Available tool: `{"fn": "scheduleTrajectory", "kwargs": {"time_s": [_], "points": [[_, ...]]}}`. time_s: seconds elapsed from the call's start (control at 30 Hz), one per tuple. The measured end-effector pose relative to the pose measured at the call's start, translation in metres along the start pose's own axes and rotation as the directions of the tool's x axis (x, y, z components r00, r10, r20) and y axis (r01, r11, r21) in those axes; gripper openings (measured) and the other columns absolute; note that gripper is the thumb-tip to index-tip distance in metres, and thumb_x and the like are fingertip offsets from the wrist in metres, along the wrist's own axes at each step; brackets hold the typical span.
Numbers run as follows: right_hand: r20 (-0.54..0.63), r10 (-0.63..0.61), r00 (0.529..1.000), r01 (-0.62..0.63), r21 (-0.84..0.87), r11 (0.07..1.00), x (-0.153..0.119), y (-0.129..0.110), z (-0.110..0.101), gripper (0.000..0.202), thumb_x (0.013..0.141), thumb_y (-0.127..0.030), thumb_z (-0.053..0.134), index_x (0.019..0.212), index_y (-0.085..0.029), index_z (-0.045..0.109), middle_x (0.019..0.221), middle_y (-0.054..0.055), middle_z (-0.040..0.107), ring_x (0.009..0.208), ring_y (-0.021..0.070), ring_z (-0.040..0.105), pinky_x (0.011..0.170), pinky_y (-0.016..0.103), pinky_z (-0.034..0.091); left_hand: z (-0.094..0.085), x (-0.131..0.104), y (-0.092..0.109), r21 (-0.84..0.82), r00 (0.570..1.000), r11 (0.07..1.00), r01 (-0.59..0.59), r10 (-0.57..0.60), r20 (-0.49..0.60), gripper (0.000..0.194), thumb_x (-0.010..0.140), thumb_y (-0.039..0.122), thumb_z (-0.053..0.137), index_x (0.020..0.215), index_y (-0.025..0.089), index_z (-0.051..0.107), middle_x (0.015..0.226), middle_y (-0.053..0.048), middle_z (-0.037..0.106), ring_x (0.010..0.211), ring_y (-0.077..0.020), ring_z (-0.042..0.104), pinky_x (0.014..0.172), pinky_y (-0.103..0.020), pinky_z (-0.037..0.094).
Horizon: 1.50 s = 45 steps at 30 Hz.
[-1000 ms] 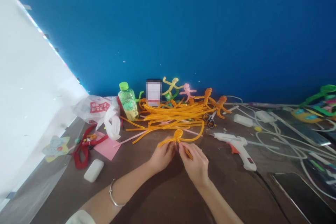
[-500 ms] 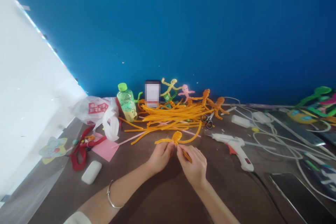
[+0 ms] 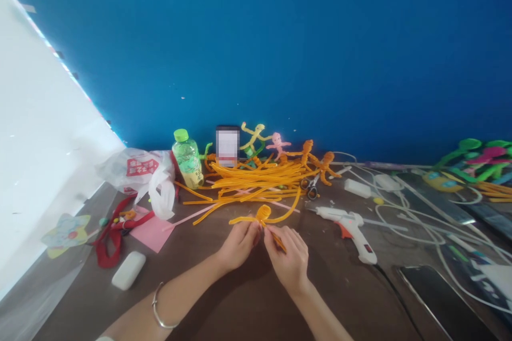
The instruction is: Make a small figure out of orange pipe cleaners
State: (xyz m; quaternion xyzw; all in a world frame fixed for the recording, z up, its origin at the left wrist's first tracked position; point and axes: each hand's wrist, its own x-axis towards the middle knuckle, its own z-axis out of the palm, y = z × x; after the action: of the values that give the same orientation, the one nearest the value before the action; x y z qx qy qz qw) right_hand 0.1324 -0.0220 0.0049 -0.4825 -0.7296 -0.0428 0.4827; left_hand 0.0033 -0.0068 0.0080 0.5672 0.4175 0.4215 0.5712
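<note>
Both the left hand and the right hand close in a pinch on one orange figure, which sits at the fingertips near the middle of the table, on the person's side of the stem pile. The left thumb and fingers are drawn together just below its coiled head; the right ones pinch right beside them, with loose stem ends lying under the fingers. No gap shows in either grip, though the exact contact is hidden behind the thumbs. Holding it at the neck seems meant to keep the head steady while the right hand manages the ends — a fair guess from how close the tips are. The pile lies straight ahead, likely so that stems are within easy reach; the scissors are at its right end, handles towards the person, and the glue gun rests on its side to the right, nozzle to the left and grip towards the person, as if placed to be picked up. The small figures at the back may serve as models. As for direction, the head points away from the person, towards the pile; the long axis runs from it back between the fingertips, veering right where the ends pass under the right hand. Two stems branch crosswise — the left one short and nearly level, the right one longer, curving up and away. Whether the figure touches the table cannot be told.
</note>
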Motion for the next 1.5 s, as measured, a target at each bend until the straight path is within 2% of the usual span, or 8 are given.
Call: {"fn": "scheduleTrajectory", "kwargs": {"time_s": [0.5, 0.73, 0.93, 1.17, 1.5], "points": [[0.046, 0.028, 0.999, -0.030, 0.029, 0.999, -0.0039, 0.0019, 0.0008, 0.008, 0.077, -0.014, 0.055, 0.080, -0.019, 0.060, 0.062, 0.001, 0.061, 0.054, 0.0122, 0.053, 0.057, 0.026, 0.041, -0.0008, -0.0004, -0.0004, 0.048, 0.999, 0.999, -0.019, 0.021, -0.044, 0.043, 0.083, 0.048, 0.034, 0.053, 0.018, 0.041, 0.049, 0.003, 0.039, 0.050, -0.0098, 0.032, 0.053, -0.024, 0.027], [0.033, 0.024, 0.999, -0.025, 0.044, 0.999, -0.0022, 0.0013, 0.0006, 0.009, 0.077, -0.012, 0.055, 0.080, -0.019, 0.060, 0.063, 0.002, 0.062, 0.054, 0.0124, 0.054, 0.057, 0.027, 0.041, -0.0010, 0.0004, -0.0010, 0.074, 0.999, 0.997, -0.031, 0.033, -0.025, 0.044, 0.084, 0.049, 0.032, 0.053, 0.018, 0.040, 0.047, 0.003, 0.038, 0.049, -0.0105, 0.032, 0.053, -0.025, 0.028], [0.026, 0.017, 1.000, -0.018, 0.041, 0.999, -0.0003, 0.0007, 0.0009, 0.009, 0.076, -0.011, 0.055, 0.080, -0.019, 0.059, 0.062, 0.001, 0.062, 0.053, 0.0126, 0.054, 0.057, 0.027, 0.042, 0.0002, 0.0012, -0.0055, 0.022, 1.000, 1.000, -0.001, 0.002, -0.029, 0.044, 0.084, 0.049, 0.031, 0.053, 0.019, 0.039, 0.047, 0.003, 0.036, 0.047, -0.0100, 0.031, 0.050, -0.025, 0.026], [0.043, 0.034, 0.998, -0.036, 0.052, 0.998, -0.0023, 0.0014, 0.0014, 0.009, 0.077, -0.011, 0.056, 0.080, -0.019, 0.059, 0.063, 0.002, 0.061, 0.055, 0.0131, 0.054, 0.058, 0.027, 0.042, -0.0010, 0.0008, 0.0010, 0.105, 0.999, 0.994, -0.030, 0.031, -0.015, 0.045, 0.086, 0.046, 0.027, 0.051, 0.019, 0.038, 0.048, 0.002, 0.037, 0.048, -0.0103, 0.033, 0.051, -0.025, 0.028], [0.018, 0.032, 0.999, -0.033, 0.056, 0.998, -0.0030, 0.0028, 0.0036, 0.006, 0.077, -0.013, 0.055, 0.078, -0.018, 0.059, 0.061, 0.001, 0.060, 0.053, 0.0118, 0.053, 0.057, 0.025, 0.041, -0.0019, 0.0017, -0.0001, 0.117, 0.999, 0.992, -0.050, 0.050, 0.007, 0.045, 0.087, 0.044, 0.028, 0.052, 0.017, 0.037, 0.048, 0.003, 0.036, 0.048, -0.0086, 0.032, 0.051, -0.023, 0.028]]}}
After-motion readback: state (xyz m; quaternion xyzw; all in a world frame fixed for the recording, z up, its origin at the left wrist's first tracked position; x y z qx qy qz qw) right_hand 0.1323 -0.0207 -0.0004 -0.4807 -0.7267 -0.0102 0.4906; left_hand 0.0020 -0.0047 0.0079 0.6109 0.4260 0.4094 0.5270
